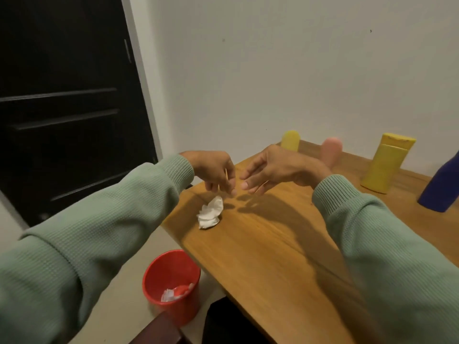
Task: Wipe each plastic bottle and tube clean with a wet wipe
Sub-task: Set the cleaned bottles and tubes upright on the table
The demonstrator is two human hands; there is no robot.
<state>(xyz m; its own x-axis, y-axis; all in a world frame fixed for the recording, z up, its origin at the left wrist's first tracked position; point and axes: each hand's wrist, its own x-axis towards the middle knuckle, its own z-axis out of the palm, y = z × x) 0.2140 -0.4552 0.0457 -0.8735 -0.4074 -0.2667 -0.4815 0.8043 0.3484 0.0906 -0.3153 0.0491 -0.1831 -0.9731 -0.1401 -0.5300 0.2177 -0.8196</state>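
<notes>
Green sleeves fill the foreground of the head view; beyond them the left hand hangs, fingers loosely curled, just above the crumpled wet wipe, gripping nothing I can make out; the right hand is spread, relaxed, empty. The wipe lies near the table edge above the red bin; a careless pinch could flick it onto the floor. Its slight long axis runs toward the left hand; the yellow bottle stands upright, cap up, well apart; a swinging right sleeve could topple it.
</notes>
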